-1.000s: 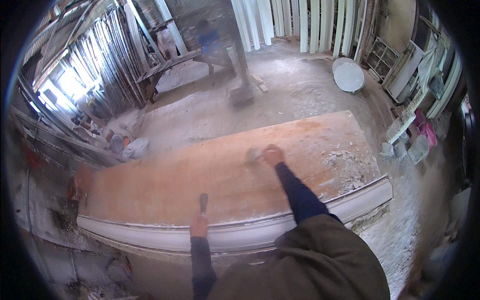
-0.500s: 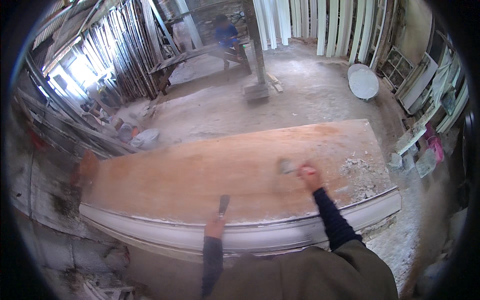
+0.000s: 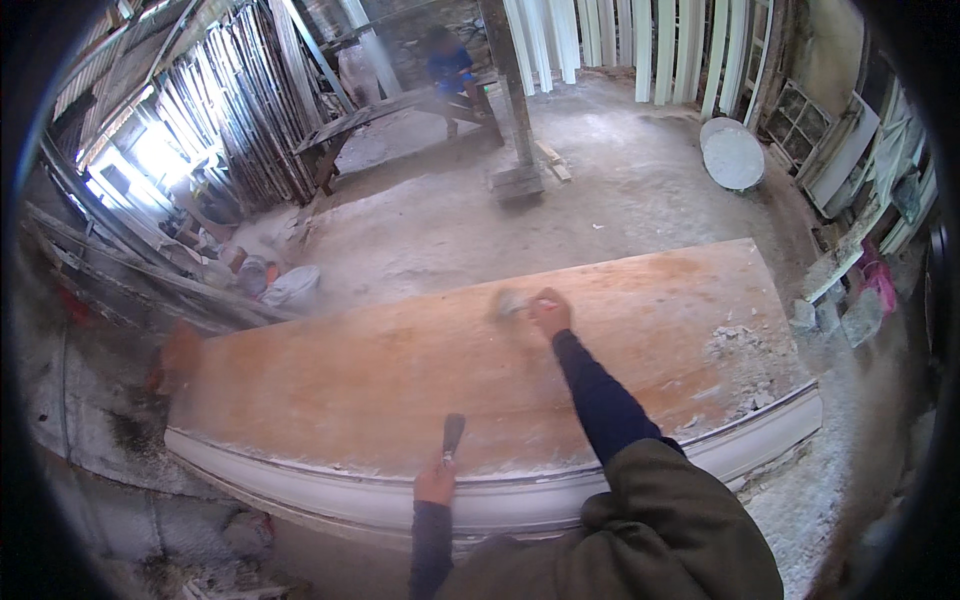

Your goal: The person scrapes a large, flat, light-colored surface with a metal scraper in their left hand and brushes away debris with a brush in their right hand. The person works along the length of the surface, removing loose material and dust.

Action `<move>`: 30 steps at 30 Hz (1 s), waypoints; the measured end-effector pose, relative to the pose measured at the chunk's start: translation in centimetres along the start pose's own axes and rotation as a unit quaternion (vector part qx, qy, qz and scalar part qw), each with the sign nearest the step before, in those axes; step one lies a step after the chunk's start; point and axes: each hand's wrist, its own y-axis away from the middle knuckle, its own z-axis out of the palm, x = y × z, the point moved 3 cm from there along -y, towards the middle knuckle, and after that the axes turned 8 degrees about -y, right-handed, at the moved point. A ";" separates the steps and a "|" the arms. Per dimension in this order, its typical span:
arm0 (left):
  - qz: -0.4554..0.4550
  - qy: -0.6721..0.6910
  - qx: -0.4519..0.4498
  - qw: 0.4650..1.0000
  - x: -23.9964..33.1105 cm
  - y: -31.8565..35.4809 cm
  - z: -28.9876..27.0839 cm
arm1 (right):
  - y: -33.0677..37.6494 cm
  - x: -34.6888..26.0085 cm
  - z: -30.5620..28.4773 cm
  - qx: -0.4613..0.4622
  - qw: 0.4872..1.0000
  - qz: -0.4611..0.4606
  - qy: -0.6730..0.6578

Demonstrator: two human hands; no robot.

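Note:
Across a wide wooden board (image 3: 330, 390), orange-brown and dusty, my right hand (image 3: 549, 312) reaches toward the far edge. Its fingers are closed round what looks like a flat brush (image 3: 511, 302), whose pale head is smeared by motion and lies at the board's surface. At the near edge my left hand (image 3: 435, 484) grips a putty knife (image 3: 453, 432), its dark blade pointing up and away over the wood. A white moulding (image 3: 360, 490) runs along the near side, just under my left hand.
Crumbled white flakes (image 3: 740, 345) lie at the board's right end. Beyond stand a wooden post (image 3: 515, 130), a long bench (image 3: 370, 115) with a person in blue (image 3: 452, 75), and pale round discs (image 3: 733, 160). White strips hang at the back; poles lean at left.
My right hand has swept left and a little farther away with the brush. The left hand, still on the putty knife, sits slightly lower in view, as the whole view has shifted a little.

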 end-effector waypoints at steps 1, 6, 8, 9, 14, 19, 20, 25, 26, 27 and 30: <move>-0.011 0.022 -0.006 1.000 -2.5 -0.8 0.8 | 0.6 -2.7 -0.7 -0.016 0.994 0.060 -0.089; 0.193 -0.021 -0.026 0.981 -5.6 -10.8 7.3 | 0.8 -8.7 -17.7 0.059 0.983 0.169 -0.049; 0.219 0.073 -0.047 0.972 -1.0 -13.5 8.5 | 2.8 -11.5 -23.8 0.084 0.988 0.131 -0.001; 0.231 0.130 -0.055 0.963 0.9 -14.6 9.1 | 3.9 -13.8 -25.7 0.111 0.987 0.082 0.082; 0.207 -0.117 -0.043 0.970 14.7 -15.1 8.1 | 11.4 -21.0 -28.5 0.128 0.964 -0.052 0.228; 0.149 -0.202 -0.039 0.967 20.6 -20.5 10.3 | 17.6 -22.0 -26.1 0.138 0.986 0.023 0.095; 0.136 -0.205 -0.042 0.968 21.6 -21.5 10.6 | 18.3 -21.9 -26.0 0.132 0.984 0.013 0.119; 0.127 -0.222 -0.063 0.965 23.9 -22.2 11.5 | 20.4 -23.4 -25.2 0.108 0.979 0.051 0.168; 0.148 -0.235 -0.051 0.959 23.1 -21.2 12.3 | 20.4 -23.9 -25.3 0.101 0.978 0.065 0.172; 0.170 -0.247 -0.040 0.953 22.4 -20.1 13.1 | 20.6 -24.1 -25.5 0.091 0.978 0.042 0.184; 0.169 -0.249 -0.019 0.954 23.1 -17.9 12.7 | 20.7 -22.9 -25.7 0.116 0.982 0.069 0.135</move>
